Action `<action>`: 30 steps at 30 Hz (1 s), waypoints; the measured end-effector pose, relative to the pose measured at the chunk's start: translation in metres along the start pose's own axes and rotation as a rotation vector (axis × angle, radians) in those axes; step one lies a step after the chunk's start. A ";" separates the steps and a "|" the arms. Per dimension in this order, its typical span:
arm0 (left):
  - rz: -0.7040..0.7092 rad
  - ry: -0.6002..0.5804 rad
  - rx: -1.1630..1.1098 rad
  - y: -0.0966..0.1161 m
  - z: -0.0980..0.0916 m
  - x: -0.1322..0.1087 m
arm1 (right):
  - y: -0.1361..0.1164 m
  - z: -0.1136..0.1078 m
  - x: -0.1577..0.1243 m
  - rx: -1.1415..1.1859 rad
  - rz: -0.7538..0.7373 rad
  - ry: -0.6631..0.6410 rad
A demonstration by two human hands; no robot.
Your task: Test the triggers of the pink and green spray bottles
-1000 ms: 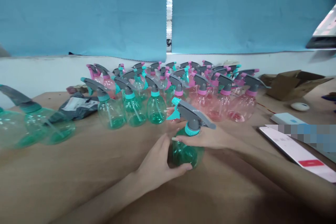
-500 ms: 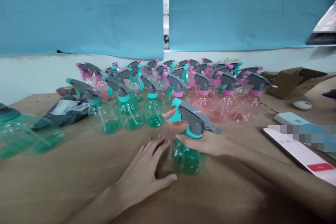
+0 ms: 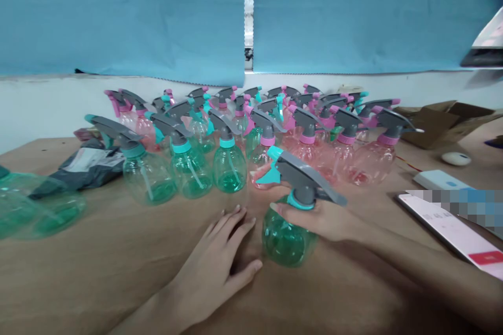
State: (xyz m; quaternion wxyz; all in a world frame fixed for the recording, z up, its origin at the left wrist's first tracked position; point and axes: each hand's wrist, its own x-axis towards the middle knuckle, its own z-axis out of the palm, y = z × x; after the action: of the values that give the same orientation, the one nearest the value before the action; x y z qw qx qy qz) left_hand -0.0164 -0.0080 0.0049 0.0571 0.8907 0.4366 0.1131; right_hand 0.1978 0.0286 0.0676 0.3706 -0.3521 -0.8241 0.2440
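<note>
A green spray bottle [image 3: 288, 238] with a grey and teal spray head stands near the front middle of the table. My right hand [image 3: 330, 220] is wrapped round its neck and upper body from the right, with a finger showing near the teal trigger. My left hand [image 3: 218, 259] lies on the table just left of that bottle, fingers spread and holding nothing. Behind the hands stand three green bottles in a row, the nearest to my left hand being a green bottle [image 3: 230, 170] with a teal collar. Pink bottles [image 3: 373, 162] stand to its right.
Several more pink and green spray bottles crowd the back. Green bottles [image 3: 58, 212] are at the left edge, by a dark plastic bag [image 3: 88, 167]. On the right lie a phone [image 3: 444, 230], a white box [image 3: 442, 180], a white mouse [image 3: 456, 158] and an open cardboard box [image 3: 436, 128].
My right hand and the held green bottle have shifted slightly right and down in the picture. The view has moved a little, and my left hand stays flat on the table.
</note>
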 end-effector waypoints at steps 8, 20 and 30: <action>0.035 0.009 0.044 -0.002 0.004 0.001 | 0.005 0.007 0.001 0.140 0.034 0.002; 0.035 -0.030 0.067 0.000 0.001 0.001 | 0.009 0.007 0.002 0.192 0.034 0.011; 0.037 -0.008 0.045 0.000 0.001 0.003 | 0.014 0.012 -0.002 0.219 0.111 0.062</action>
State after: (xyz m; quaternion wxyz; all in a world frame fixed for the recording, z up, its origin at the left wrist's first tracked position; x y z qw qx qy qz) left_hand -0.0145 -0.0051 0.0040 0.0369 0.9000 0.4224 0.1009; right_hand 0.1950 0.0338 0.0500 0.4180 -0.3617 -0.7600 0.3419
